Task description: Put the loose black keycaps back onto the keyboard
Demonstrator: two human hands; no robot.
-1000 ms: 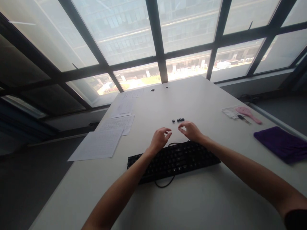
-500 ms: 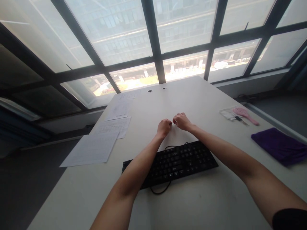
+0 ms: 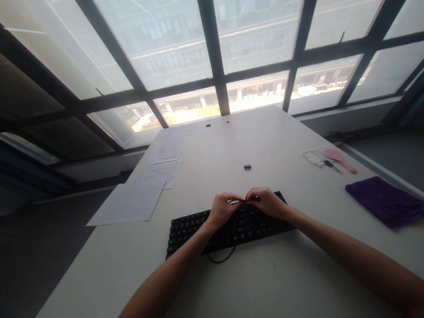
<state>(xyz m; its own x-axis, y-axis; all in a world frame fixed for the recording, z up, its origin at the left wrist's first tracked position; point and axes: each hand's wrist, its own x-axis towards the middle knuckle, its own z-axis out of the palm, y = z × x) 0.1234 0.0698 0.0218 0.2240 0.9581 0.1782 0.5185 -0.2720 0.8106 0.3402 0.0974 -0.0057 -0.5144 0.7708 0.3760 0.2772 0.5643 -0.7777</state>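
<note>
in the head view, our left hand (image 3: 222,208) and our right hand (image 3: 266,201) meet over the far edge of the black keyboard (image 3: 228,225), near its middle. the fingertips of both hands are pinched together at one spot, where something small and dark shows between them; it is too small for us to say what it is, or which hand really has it. both hands are curled and closed in a pinch, thumbs against forefingers, and they touch or nearly touch each other.

the keyboard lies on the white worktop (image 3: 281,274), slightly slanted, its left end nearer to us. a black cable (image 3: 221,258) loops out from under its near edge onto the worktop.

beyond the hands, well apart from the keyboard, two loose black keycaps (image 3: 247,166) sit side by side on the bare worktop.

to the left lie several sheets of paper (image 3: 130,202), overlapping in a row that runs toward the window. to the right, near the worktop's edge, is a purple cloth (image 3: 384,201), and farther back a pink brush (image 3: 338,158) lies beside a small clear plastic bag (image 3: 313,155).

two small round holes (image 3: 208,125) mark the far end of the worktop. behind it rises a large window (image 3: 212,48) with dark frames.
</note>
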